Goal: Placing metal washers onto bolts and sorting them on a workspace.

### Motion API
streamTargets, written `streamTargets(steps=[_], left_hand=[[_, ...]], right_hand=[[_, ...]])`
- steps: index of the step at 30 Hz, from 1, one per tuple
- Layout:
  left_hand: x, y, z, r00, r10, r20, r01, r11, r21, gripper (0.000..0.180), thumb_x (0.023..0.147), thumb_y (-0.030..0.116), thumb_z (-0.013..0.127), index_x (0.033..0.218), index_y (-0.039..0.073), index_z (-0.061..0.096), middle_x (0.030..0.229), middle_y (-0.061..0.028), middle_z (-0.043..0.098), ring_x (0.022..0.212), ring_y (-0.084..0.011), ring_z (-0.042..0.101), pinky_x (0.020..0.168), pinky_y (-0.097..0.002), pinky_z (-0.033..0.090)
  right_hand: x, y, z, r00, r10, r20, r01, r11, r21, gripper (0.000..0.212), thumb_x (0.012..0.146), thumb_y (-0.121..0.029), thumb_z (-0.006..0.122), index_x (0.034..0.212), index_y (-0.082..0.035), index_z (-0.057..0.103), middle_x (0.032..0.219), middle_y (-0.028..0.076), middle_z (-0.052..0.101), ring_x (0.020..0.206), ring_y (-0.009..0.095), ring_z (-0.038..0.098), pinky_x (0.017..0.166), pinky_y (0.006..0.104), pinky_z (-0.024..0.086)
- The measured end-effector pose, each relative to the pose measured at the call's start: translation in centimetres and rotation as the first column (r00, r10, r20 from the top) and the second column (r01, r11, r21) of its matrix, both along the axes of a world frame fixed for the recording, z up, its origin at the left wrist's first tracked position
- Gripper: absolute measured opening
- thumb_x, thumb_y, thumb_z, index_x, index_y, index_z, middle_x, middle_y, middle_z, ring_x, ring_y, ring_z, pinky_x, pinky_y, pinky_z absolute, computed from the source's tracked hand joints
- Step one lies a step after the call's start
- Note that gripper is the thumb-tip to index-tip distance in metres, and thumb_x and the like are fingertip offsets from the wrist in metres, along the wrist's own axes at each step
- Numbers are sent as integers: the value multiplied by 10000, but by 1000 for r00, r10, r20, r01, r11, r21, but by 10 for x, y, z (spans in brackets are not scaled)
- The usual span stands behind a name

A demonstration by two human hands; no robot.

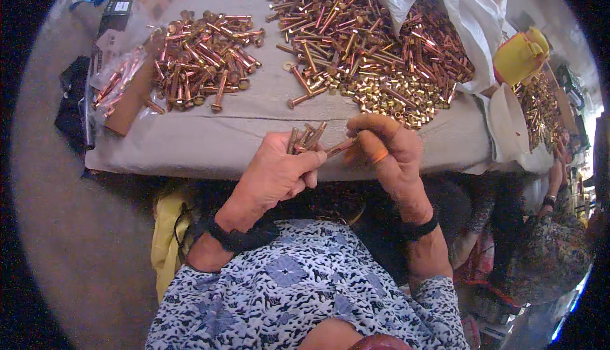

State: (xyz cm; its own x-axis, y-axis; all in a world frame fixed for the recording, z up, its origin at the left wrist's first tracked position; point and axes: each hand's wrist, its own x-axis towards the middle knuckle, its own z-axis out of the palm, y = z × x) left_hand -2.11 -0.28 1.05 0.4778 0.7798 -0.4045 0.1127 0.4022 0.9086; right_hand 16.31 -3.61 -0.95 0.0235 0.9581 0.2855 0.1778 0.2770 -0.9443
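My left hand [267, 171] is closed around several copper-coloured bolts [311, 136], whose shanks stick up past the fingers. One more bolt [342, 147] points right from its thumb and fingertips toward my other hand. Orange finger covers are on the thumb and forefinger of my right hand [399, 162], which pinches at the far end of that bolt; any small part between those fingertips is hidden. Just beyond my right hand lies a heap of small brass-coloured nuts or sleeves [397, 99]. It runs into a large pile of loose bolts [343, 32].
A smaller pile of bolts [206, 58] lies at the left of the cloth-covered table [254, 137], by a cardboard strip [131, 99] and clear plastic bag [117, 77]. White sacking [467, 20] and a yellow container [521, 56] are at right. A co-worker's hand [556, 172] shows far right.
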Motion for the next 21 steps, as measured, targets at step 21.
streamTargets(steps=[21], left_hand=[[-9,2,-1,998,-64,-1,64,998,-17,132,780,122,587,839,8,553,537,-31,521,336,-42,373,297,-194,259]], right_hand=[[11,-3,-2,992,110,62,-111,994,9,142,742,-60,607,881,-35,607,813,95,614,742,204,598,667,293,463]])
